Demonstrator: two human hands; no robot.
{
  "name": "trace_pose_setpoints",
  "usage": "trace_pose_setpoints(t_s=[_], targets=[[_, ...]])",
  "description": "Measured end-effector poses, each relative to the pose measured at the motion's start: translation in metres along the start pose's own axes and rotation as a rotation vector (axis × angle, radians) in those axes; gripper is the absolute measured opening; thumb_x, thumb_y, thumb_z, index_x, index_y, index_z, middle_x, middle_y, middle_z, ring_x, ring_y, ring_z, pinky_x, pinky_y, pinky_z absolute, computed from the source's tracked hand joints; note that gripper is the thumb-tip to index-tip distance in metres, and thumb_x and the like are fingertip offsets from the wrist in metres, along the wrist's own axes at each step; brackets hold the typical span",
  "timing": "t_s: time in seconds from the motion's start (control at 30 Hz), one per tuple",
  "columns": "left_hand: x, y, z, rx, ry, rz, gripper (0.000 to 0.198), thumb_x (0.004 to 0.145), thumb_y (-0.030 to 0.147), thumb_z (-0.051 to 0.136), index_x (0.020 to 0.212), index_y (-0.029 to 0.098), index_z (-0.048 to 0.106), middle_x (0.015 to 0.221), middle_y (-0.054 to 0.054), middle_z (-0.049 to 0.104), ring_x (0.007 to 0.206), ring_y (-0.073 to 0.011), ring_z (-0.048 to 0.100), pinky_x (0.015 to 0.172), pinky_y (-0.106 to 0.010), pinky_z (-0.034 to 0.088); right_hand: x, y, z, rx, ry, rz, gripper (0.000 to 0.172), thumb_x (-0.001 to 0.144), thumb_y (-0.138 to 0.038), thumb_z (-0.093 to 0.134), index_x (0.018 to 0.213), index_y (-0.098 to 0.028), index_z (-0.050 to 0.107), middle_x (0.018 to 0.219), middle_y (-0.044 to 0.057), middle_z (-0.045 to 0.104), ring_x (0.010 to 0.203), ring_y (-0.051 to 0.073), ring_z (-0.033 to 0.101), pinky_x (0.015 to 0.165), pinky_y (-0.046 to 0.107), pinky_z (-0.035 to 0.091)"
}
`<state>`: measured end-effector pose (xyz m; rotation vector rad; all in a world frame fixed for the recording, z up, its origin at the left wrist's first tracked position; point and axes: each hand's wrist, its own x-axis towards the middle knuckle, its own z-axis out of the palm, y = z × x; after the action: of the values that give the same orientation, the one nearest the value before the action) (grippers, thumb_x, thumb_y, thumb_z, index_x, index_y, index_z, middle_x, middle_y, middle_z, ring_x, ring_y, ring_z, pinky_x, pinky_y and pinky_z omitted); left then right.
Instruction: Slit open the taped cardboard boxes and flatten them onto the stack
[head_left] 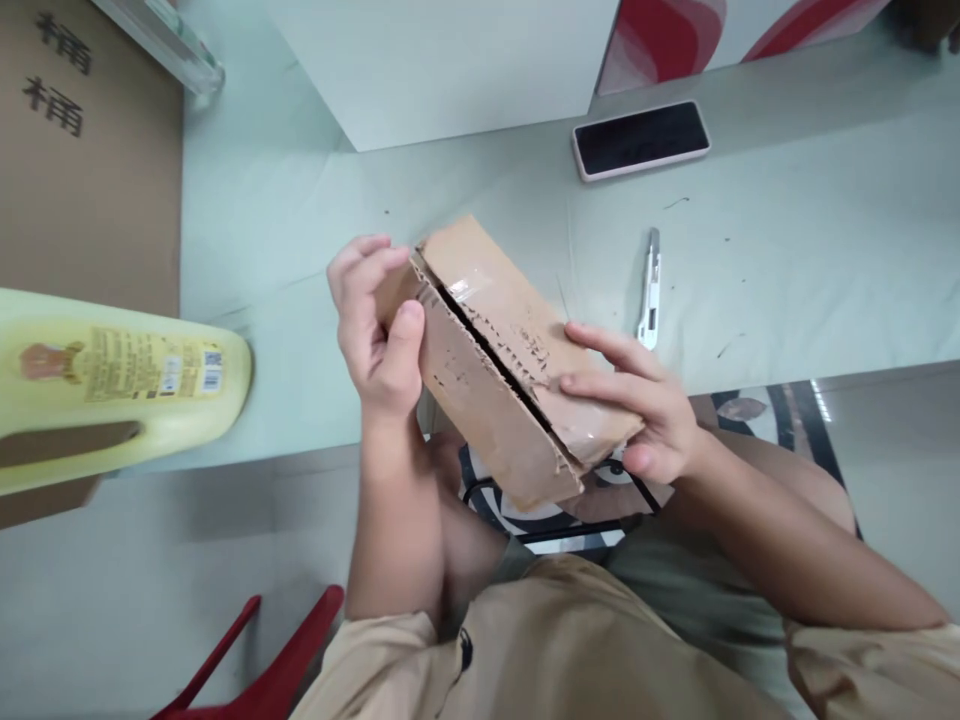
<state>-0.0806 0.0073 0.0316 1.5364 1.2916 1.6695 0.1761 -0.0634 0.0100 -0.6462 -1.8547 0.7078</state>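
A small brown cardboard box [517, 330] is held tilted over the table's near edge. A dark slit with torn edges runs along it between two taped flaps. My left hand [382, 320] grips its left end, thumb on the near flap and fingers at the far side. My right hand [637, 405] holds the right end, with two fingertips lying on the top face and the thumb low at the corner. What the box contains is hidden. A white utility knife [650, 290] lies on the table to the right of the box.
A phone [641, 140] lies on the pale green tabletop [810, 230] near a white panel [450, 70]. At left are a yellow bottle [172, 380] and a large carton [90, 200]. A red stool [292, 650] stands on the floor below.
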Motion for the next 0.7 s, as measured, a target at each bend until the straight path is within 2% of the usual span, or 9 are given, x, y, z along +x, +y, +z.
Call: trace_pose_setpoints(t_s=[0.13,0.27,0.4,0.5,0.57,0.63,0.7], targets=[[-0.002,-0.004,0.0,0.006,-0.131,0.146,0.036,0.094,0.057,0.062,0.116,0.033,0.078,0.133,-0.005,0.059,0.132,-0.0279,0.055,0.123,-0.047,0.041,0.001,0.002,0.003,-0.023,-0.002,0.031,0.046,0.096,-0.049,0.06,0.137,-0.031,0.066,0.155,0.008,0.055,0.136,0.03,0.062,0.111,0.048,0.057],[-0.002,-0.004,-0.001,-0.003,-0.138,0.078,0.041,0.091,0.061,0.066,0.108,0.027,0.081,0.135,-0.006,0.058,0.131,-0.0285,0.057,0.123,-0.047,0.04,-0.002,0.004,0.003,-0.027,-0.003,0.061,0.044,0.094,-0.051,0.06,0.134,-0.034,0.067,0.155,0.006,0.054,0.135,0.032,0.063,0.11,0.052,0.057],[-0.001,-0.001,-0.003,0.018,-0.184,0.041,0.04,0.09,0.06,0.069,0.104,0.025,0.082,0.137,-0.009,0.055,0.138,-0.0325,0.054,0.124,-0.051,0.041,-0.005,0.004,0.003,-0.031,-0.02,0.083,0.044,0.095,-0.053,0.058,0.134,-0.034,0.066,0.157,0.005,0.052,0.139,0.033,0.059,0.113,0.055,0.055],[0.001,0.003,-0.002,0.023,-0.212,-0.014,0.025,0.091,0.048,0.073,0.096,0.025,0.08,0.14,-0.006,0.055,0.142,-0.0344,0.051,0.126,-0.054,0.039,-0.006,0.004,0.005,-0.034,0.0,0.088,0.042,0.097,-0.052,0.055,0.133,-0.034,0.066,0.157,0.005,0.052,0.14,0.032,0.058,0.114,0.054,0.053],[0.001,0.006,0.0,-0.01,-0.153,-0.138,0.01,0.087,0.034,0.079,0.087,0.024,0.078,0.139,-0.004,0.057,0.141,-0.0337,0.053,0.126,-0.053,0.04,-0.008,0.004,0.007,-0.035,0.013,0.092,0.041,0.097,-0.052,0.054,0.132,-0.034,0.066,0.156,0.005,0.052,0.14,0.031,0.058,0.115,0.054,0.053],[0.002,0.01,0.002,-0.055,-0.066,-0.245,0.006,0.084,0.024,0.082,0.081,0.023,0.077,0.136,-0.005,0.059,0.139,-0.0328,0.055,0.126,-0.05,0.041,-0.009,0.005,0.007,-0.054,0.011,0.109,0.042,0.096,-0.055,0.053,0.129,-0.033,0.067,0.155,0.005,0.052,0.141,0.032,0.057,0.114,0.055,0.053],[0.003,0.012,0.003,-0.074,-0.064,-0.253,0.006,0.084,0.017,0.081,0.081,0.022,0.078,0.133,-0.006,0.059,0.138,-0.0313,0.056,0.125,-0.048,0.042,-0.01,0.006,0.007,-0.084,-0.001,0.134,0.044,0.095,-0.059,0.051,0.127,-0.032,0.068,0.154,0.006,0.053,0.141,0.033,0.057,0.114,0.056,0.053]])
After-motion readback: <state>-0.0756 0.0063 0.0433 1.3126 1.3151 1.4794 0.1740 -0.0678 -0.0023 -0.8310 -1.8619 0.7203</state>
